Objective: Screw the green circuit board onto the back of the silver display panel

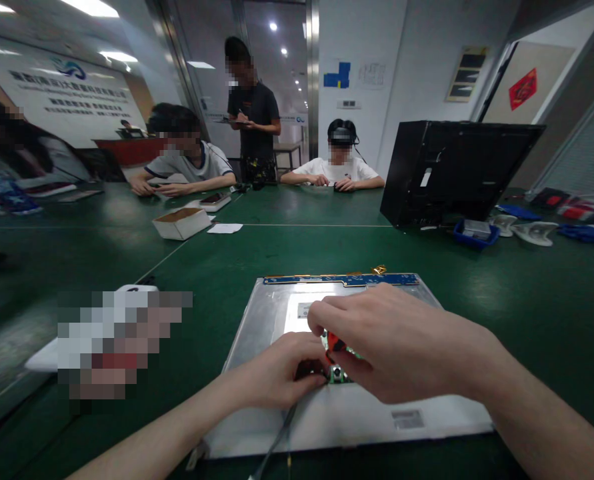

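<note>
A flat silver-and-white display panel (257,333) lies on the green table, with a narrow blue circuit strip (327,281) along its far edge. Over its middle, my right hand (401,340) is closed around a red and black tool (335,343), whose lower end is hidden. Beside it, my left hand (289,370) pinches at the edge of a small green circuit board (339,375); what lies between its fingertips is too hidden to name. A dark cable (279,433) runs from under my left hand toward the near edge.
A black monitor-like case (457,173) stands at the back right, near a blue tray (475,235). An open white box (181,224) is at the back left. Several people are around the table (307,247). A partly blurred white object (44,357) lies left.
</note>
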A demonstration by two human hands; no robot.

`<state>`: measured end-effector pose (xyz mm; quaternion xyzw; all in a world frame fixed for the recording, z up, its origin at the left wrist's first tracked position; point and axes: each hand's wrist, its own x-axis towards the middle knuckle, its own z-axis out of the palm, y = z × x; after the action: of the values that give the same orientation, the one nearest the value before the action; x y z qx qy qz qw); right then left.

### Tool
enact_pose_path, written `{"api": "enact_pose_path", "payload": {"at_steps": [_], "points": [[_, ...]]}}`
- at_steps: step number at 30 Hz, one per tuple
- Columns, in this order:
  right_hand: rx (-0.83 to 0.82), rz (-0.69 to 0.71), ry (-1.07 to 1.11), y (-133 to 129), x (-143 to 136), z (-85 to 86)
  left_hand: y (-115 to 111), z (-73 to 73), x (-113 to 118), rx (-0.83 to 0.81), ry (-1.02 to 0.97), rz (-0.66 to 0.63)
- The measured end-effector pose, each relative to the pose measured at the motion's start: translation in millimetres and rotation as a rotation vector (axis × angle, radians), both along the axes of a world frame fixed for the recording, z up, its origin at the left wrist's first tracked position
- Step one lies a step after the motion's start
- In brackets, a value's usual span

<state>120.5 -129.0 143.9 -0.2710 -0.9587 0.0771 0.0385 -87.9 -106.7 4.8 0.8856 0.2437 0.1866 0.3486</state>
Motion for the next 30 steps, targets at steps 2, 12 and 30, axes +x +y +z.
{"api": "enact_pose_path", "payload": {"at_steps": [2,12,30], "points": [[0.001,-0.007,0.015,0.9,0.8,-0.1,1.1,-1.6,0.1,0.028,0.003,-0.001],[0.091,-0.064,0.024,3.7,-1.9,-5.7,-2.6,3.0,1.2,0.007,0.012,0.029],[0.070,-0.032,0.026,2.1,-1.5,-2.8,-0.2,-1.4,-0.5,0.075,0.023,0.002]]}}
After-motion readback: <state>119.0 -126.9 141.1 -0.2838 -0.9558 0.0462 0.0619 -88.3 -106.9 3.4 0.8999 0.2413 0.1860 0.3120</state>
